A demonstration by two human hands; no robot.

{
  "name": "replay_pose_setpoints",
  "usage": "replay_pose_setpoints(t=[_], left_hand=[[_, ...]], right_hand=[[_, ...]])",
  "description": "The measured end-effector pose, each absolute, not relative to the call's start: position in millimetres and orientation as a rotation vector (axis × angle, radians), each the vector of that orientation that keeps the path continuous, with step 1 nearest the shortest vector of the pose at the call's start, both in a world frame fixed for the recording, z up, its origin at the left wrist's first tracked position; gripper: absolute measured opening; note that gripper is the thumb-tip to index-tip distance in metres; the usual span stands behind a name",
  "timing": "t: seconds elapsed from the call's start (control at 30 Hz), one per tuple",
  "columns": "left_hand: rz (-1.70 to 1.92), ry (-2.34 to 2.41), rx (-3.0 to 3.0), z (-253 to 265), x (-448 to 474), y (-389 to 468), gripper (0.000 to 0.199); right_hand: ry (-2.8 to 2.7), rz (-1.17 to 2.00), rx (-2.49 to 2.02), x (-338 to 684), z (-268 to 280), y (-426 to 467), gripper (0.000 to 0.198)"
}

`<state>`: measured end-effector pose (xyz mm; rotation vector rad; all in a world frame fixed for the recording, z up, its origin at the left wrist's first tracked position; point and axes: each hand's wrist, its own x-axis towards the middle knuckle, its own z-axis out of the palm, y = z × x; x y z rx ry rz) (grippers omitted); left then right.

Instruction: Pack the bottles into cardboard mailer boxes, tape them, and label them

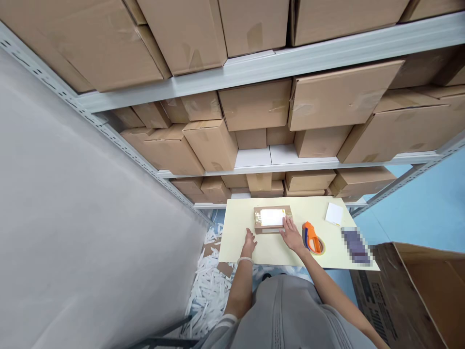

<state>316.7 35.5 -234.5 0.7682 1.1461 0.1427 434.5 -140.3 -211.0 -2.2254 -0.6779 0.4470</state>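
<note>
A small brown cardboard box (257,228) lies flat on the pale yellow table (236,249), with shiny tape at its ends. On its top is a white label (271,217). My right hand (291,234) rests on the box's right front part, fingers stretched over the label's right edge. My left hand (249,242) is at the box's front left, apart from it, with fingers spread and nothing in them. Just right of my right hand lies an orange tape dispenser (311,237) with a tape roll.
A white stack of labels (333,214) and a pixelated dark object (356,245) lie on the table's right side. Shelves (250,70) full of cardboard boxes stand behind. A large open carton (395,295) is at right; white paper strips (209,286) cover the floor at left.
</note>
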Motion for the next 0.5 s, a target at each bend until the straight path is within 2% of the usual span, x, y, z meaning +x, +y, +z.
replay_pose_setpoints(t=[0.3,0.5], left_hand=[[0.1,1.1,0.641,-240,347,18,0.046],[0.238,1.05,0.734,-224,354,13,0.046]], right_hand=[[-0.524,0.452,-2.069,458,-205,-170,0.067],[-0.397,0.463,-1.948,470,-198,-189,0.068]])
